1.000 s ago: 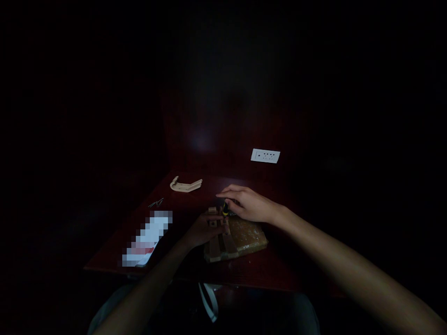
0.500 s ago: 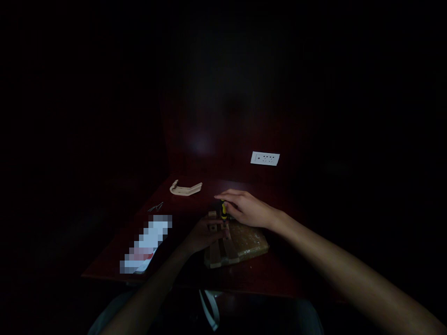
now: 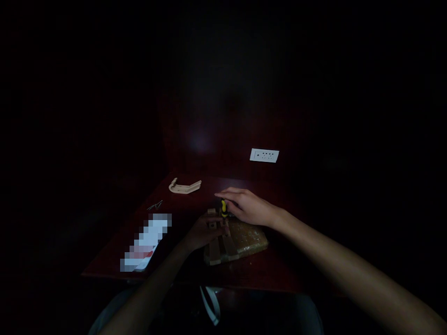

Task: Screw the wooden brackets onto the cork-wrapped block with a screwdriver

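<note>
Head view, looking forward and down at a dim, dark-red wooden table (image 3: 195,191) in a corner. Near the table's front middle, the right hand (image 3: 249,208) arched over a yellow-and-black screwdriver (image 3: 223,209), fingers apparently closed around the upright handle, the tip hidden in shadow. Just beside it, the left hand (image 3: 204,232) laid across a slotted wooden frame (image 3: 218,249), fingers on top of the wood; no telling whether they grip it or only press down. Under and beside the frame, a tan taped board (image 3: 249,238). Just past the left fingertips, a small wooden block (image 3: 211,211). Both hands close together, the tool upright above the wood and the frame steadied from above: apparently a sound, stable way of working. Farther left, a curved cream-coloured piece (image 3: 184,186) and a few thin metal pins (image 3: 154,205). Nearer, a pixelated flat object (image 3: 146,242), too blurred to identify. On the wall behind, a white socket plate (image 3: 264,155). At the lower edge, below the table, a pale strap (image 3: 211,304).
</note>
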A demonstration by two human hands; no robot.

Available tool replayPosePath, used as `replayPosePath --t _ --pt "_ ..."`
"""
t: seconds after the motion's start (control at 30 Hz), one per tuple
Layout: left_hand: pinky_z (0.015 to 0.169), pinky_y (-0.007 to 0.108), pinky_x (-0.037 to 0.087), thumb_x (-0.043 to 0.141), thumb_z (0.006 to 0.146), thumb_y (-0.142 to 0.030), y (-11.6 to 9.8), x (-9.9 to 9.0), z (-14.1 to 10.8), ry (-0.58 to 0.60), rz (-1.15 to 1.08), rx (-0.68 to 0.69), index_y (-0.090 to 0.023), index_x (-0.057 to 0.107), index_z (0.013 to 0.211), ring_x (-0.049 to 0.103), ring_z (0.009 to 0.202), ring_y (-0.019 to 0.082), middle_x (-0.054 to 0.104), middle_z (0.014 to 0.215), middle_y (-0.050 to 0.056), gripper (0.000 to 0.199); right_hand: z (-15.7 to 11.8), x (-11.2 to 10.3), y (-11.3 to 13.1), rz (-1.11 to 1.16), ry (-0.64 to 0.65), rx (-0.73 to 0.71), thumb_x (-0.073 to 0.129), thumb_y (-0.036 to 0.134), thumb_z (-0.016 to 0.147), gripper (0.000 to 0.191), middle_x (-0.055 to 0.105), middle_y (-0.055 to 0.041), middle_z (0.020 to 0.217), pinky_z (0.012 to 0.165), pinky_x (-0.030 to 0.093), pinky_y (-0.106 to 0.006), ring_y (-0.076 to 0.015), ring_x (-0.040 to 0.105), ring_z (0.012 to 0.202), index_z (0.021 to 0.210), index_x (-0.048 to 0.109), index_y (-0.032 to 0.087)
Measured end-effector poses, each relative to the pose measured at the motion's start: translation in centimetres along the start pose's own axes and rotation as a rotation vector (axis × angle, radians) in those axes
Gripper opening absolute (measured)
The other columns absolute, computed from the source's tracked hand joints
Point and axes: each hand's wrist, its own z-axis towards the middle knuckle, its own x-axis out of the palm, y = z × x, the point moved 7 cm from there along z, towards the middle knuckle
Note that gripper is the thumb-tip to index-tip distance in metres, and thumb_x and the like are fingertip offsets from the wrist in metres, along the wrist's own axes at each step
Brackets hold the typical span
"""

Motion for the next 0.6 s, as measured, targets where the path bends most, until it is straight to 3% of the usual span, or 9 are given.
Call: replayPosePath --t 0.2,0.43,0.6 --pt "0.094 0.037 0.044 0.072 0.067 -0.042 0.05 -0.02 -0.01 0.012 -0.003 0.007 -0.019 0.072 0.099 0.061 0.105 0.027 0.068 0.112 0.007 0.040 0.00 -0.16 -0.20 0.008 -0.007 0.009 0.043 0.025 0.094 0.027 0.061 -0.0067 0.101 0.084 0.048 -0.031 -0.0154 0.058 0.092 0.113 0.061 0.019" --pt "0.091 0.036 0.045 0.073 0.064 -0.044 0.41 0.10 0.10 0.020 -0.046 0.001 -0.017 0.072 0.098 0.061 0.103 0.027 0.067 0.112 0.009 0.043 -0.17 0.28 -0.10 0.018 0.006 0.026 0.039 0.011 0.089 0.044 0.056 -0.0079 0.113 0.092 0.045 -0.034 -0.0156 0.056 0.100 0.131 0.050 0.019" --pt "0.091 0.037 0.045 0.072 0.066 -0.044 -0.07 -0.04 -0.04 0.014 -0.008 -0.002 -0.019 0.073 0.096 0.062 0.102 0.026 0.068 0.111 0.008 0.040 -0.22 -0.02 -0.07 0.030 -0.018 0.030 0.043 0.019 0.092 0.033 0.060 -0.0066 0.106 0.087 0.047 -0.034 -0.0159 0.057 0.095 0.123 0.053 0.020"
